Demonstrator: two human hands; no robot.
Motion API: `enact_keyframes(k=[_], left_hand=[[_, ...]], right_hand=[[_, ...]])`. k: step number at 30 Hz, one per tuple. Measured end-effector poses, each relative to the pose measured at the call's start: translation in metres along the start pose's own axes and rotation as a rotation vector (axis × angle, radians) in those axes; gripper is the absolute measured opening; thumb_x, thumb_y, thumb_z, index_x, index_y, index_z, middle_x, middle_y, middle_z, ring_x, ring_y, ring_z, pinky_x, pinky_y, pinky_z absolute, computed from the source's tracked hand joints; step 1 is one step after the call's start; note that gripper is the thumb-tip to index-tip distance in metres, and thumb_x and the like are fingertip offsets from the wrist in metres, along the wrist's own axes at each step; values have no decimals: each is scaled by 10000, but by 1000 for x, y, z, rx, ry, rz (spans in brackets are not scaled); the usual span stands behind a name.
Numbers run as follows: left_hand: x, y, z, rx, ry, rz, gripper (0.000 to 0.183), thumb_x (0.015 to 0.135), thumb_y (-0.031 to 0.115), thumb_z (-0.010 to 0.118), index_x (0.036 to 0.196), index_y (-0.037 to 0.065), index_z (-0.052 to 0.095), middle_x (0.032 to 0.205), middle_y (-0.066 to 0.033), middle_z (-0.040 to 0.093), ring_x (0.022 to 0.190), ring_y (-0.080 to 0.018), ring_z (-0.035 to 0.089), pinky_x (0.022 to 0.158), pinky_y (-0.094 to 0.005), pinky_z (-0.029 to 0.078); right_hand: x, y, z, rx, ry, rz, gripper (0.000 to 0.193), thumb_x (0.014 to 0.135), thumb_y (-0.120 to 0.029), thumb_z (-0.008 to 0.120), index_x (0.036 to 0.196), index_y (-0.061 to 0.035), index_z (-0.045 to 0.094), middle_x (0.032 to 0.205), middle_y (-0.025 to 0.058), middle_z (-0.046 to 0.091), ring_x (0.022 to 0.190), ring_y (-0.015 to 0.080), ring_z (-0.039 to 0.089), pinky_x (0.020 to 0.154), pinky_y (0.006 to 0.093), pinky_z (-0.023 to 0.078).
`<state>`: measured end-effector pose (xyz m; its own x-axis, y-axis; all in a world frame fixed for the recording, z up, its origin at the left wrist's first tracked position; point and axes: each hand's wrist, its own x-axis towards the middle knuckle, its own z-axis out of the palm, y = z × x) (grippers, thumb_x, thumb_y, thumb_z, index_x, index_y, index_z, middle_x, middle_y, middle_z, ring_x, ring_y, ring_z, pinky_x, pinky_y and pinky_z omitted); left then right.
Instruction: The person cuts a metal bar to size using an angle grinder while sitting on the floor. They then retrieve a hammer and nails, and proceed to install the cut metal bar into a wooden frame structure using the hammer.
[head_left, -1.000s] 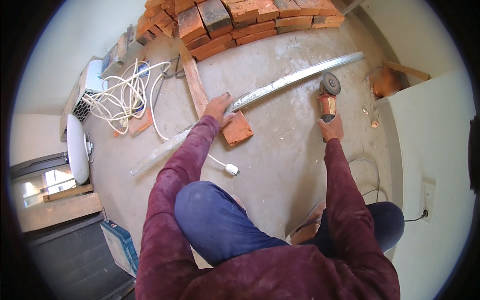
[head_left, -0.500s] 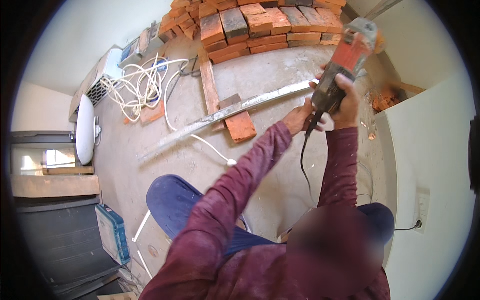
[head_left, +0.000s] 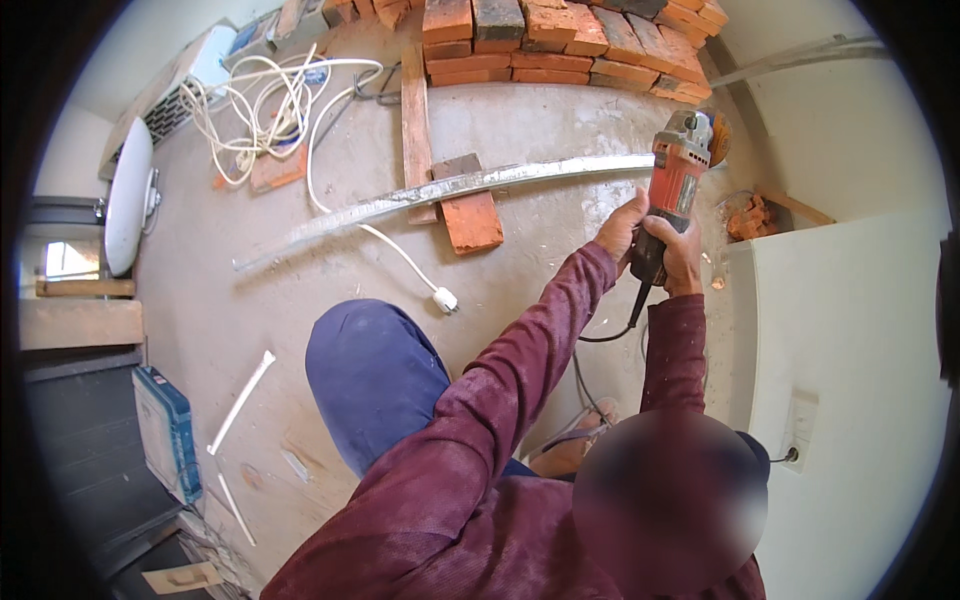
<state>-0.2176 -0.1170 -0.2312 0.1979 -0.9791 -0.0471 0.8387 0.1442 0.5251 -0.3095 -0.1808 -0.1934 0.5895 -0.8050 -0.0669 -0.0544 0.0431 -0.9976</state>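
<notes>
My left hand [head_left: 622, 229] and my right hand [head_left: 680, 252] are both closed around the body of a red and black angle grinder [head_left: 674, 188]. Its metal head points away from me, with an orange disc [head_left: 719, 138] on the right side. A black cord runs from its rear end down toward the floor. The grinder's head is at the right end of a long metal profile [head_left: 380, 205], and whether they touch I cannot tell. That profile lies across a wooden board [head_left: 414, 120] and an orange brick [head_left: 471, 221].
Stacked bricks [head_left: 560, 40] stand at the far side. A coiled white cable [head_left: 262, 115] lies left, its plug [head_left: 445, 299] near my knee. A white panel [head_left: 840, 330] with a socket borders my right. Broken brick pieces [head_left: 752, 217] lie by the right wall. A teal case [head_left: 168, 430] stands at left.
The grinder has come down and nearer to me, and its head has turned more upright. My left hand has shifted from its rear end up along its body. The whole view has shifted.
</notes>
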Motion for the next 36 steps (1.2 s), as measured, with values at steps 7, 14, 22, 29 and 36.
enact_keyframes(k=[7, 14, 22, 29, 36], left_hand=[[7, -8, -9, -170, 51, -34, 670, 927, 607, 357, 1308, 70, 478, 1215, -118, 581, 1088, -214, 570, 968, -356, 445], [5, 19, -28, -79, 123, 4, 687, 897, 622, 431, 1291, 61, 477, 1176, -123, 589, 1066, -220, 583, 929, -367, 473], [9, 16, -37, -65, 154, -36, 641, 936, 595, 366, 1281, 67, 482, 1170, -116, 593, 1065, -221, 587, 961, -372, 453], [9, 15, -39, -100, 216, -11, 653, 934, 621, 329, 1282, 90, 482, 1162, -113, 597, 1050, -215, 590, 932, -378, 468], [10, 23, -34, -202, 258, 71, 612, 898, 624, 443, 1166, 86, 565, 1018, -100, 647, 926, -205, 636, 845, -359, 518]], right_hand=[[-2, -2, 7, -215, -22, -90, 718, 609, -145, 754, 1229, 14, 428, 1070, 117, 568, 926, 189, 585, 832, 317, 488], [2, 3, 34, -107, -79, -66, 723, 623, -168, 792, 1227, 13, 438, 1058, 106, 575, 922, 180, 589, 825, 315, 490], [10, 23, 29, -160, -60, -6, 673, 602, -141, 766, 1185, 15, 467, 1000, 93, 579, 868, 179, 584, 794, 304, 485], [8, 24, 33, -178, -101, 11, 685, 606, -138, 763, 1198, 25, 461, 1005, 102, 596, 862, 182, 604, 786, 306, 496], [5, 8, 46, -184, -129, -33, 660, 608, -109, 734, 1191, 34, 461, 1010, 105, 601, 847, 171, 611, 765, 299, 506]])
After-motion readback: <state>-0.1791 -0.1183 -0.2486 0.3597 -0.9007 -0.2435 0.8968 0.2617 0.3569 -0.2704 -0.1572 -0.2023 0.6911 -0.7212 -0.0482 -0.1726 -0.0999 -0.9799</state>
